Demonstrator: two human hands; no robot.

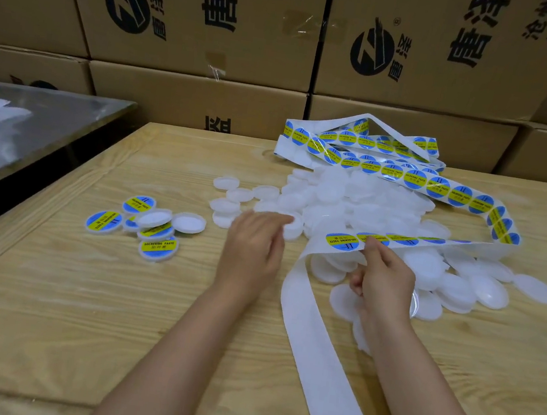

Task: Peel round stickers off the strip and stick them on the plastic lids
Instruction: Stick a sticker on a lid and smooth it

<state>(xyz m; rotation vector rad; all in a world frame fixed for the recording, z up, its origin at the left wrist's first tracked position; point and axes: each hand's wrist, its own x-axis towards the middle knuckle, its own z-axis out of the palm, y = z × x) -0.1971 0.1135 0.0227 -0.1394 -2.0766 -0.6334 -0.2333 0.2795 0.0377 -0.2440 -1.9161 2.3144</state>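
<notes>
A long white strip (pixel 406 179) carrying blue-and-yellow round stickers loops over a heap of white plastic lids (pixel 369 205) on the wooden table (pixel 47 300). My right hand (pixel 384 276) pinches the strip at its fold, beside a sticker (pixel 342 241) at the strip's front end. The bare backing (pixel 309 349) trails toward the table's near edge. My left hand (pixel 254 239) reaches over the left fringe of the heap, fingers extended and touching a lid (pixel 294 225). Several stickered lids (pixel 139 222) lie in a small group to the left.
Stacked printed cardboard boxes (pixel 202 16) wall off the back. A metal-topped table (pixel 52 118) with white plastic bags stands at the left, separated by a dark gap. Loose lids (pixel 534 287) spread to the right of the heap.
</notes>
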